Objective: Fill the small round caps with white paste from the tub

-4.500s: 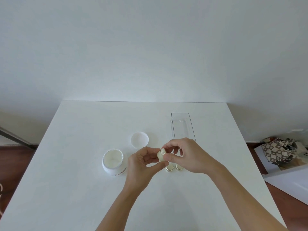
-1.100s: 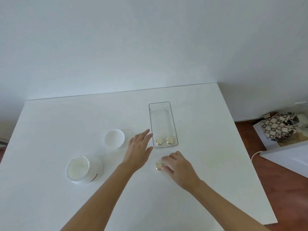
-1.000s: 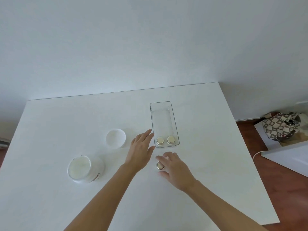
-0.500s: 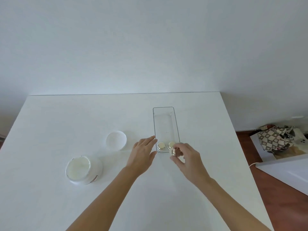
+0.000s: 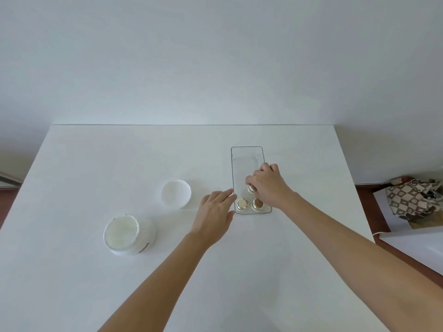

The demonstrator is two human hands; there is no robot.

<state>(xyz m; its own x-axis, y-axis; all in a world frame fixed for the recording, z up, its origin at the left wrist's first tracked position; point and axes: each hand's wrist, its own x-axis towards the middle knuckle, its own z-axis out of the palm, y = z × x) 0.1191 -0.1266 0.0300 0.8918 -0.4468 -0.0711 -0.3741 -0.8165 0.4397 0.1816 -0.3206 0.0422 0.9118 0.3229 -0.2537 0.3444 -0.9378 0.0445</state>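
My right hand [image 5: 268, 185] reaches into the clear tray [image 5: 248, 149], fingers curled and pinching a small gold-rimmed cap [image 5: 251, 188] just behind the two caps [image 5: 241, 203] already sitting side by side at the near end. My left hand [image 5: 214, 212] lies flat on the table [image 5: 96, 164], fingers straight and together, their tips touching the tray's left wall. The open tub [image 5: 124, 232] of white paste stands well to the left, its lid [image 5: 176, 194] lying between tub and tray. The risk, as I judge it — the cap tips as I let go, smearing paste on the tray floor or knocking its neighbours. A light tray could also slide if my steadying hand lifts too soon.
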